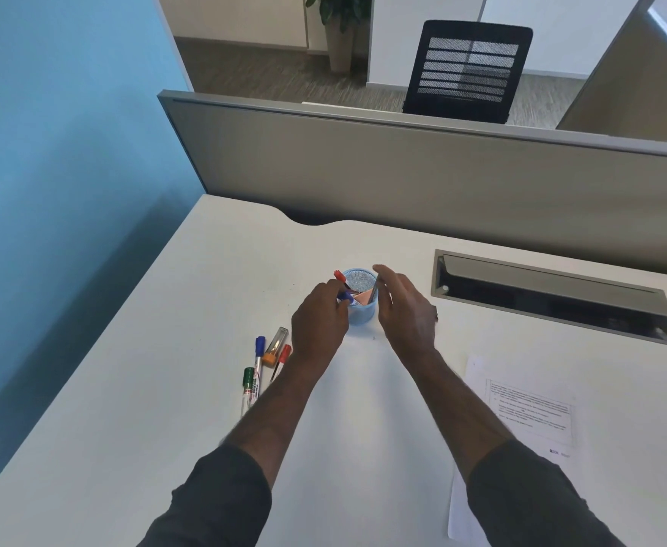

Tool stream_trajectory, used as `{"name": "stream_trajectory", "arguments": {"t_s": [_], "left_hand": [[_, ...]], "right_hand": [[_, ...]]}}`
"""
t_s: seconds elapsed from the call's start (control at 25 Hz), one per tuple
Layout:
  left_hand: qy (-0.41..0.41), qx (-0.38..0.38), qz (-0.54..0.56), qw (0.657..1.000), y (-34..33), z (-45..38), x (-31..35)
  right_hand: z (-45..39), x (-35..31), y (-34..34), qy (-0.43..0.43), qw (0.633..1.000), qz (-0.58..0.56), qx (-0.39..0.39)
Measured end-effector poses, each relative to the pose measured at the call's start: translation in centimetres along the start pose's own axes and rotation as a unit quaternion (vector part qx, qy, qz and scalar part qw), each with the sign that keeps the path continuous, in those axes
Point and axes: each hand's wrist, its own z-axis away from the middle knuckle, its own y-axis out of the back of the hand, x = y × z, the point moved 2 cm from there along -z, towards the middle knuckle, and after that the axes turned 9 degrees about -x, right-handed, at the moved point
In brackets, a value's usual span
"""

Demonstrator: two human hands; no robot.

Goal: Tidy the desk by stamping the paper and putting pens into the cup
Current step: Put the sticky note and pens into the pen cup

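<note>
A light blue mesh cup [363,309] stands on the white desk [166,388], with a red-capped pen [339,276] and a pink item inside. My left hand [318,321] is at the cup's left rim, fingers closed on a blue-capped pen [346,297] over the rim. At the cup's right side, my right hand [404,305] has its fingers spread, and a thin grey pen [375,290] leans in the cup by its fingers. Left of my left forearm lie a blue-capped marker [258,355], a green-capped marker [248,390], a red-capped pen [282,359] and an orange piece with a clear cap [274,347]. A printed paper [529,412] lies at the right.
A recessed cable tray with an open grey lid [552,294] is set into the desk at the right rear. A grey partition [402,167] bounds the desk's far edge and a blue wall [67,152] stands at the left. A black chair [468,69] is beyond.
</note>
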Motion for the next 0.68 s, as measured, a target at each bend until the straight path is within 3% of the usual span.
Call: {"name": "stream_trajectory", "arguments": {"t_s": [0.28,0.44,0.68], "left_hand": [[-0.01,-0.003,0.018,1.0,-0.4,0.1,-0.5],[0.0,0.045,0.048,0.998,1.0,0.7,-2.2],[0.113,0.051,0.078,0.989,3.2,2.7,-9.4]], "right_hand": [[0.2,0.8,-1.2,-0.001,0.999,-0.013,-0.033],[0.6,0.7,-1.4,-0.035,0.999,-0.032,-0.025],[3.3,-1.6,-2.1,-0.036,0.994,-0.089,0.057]]}}
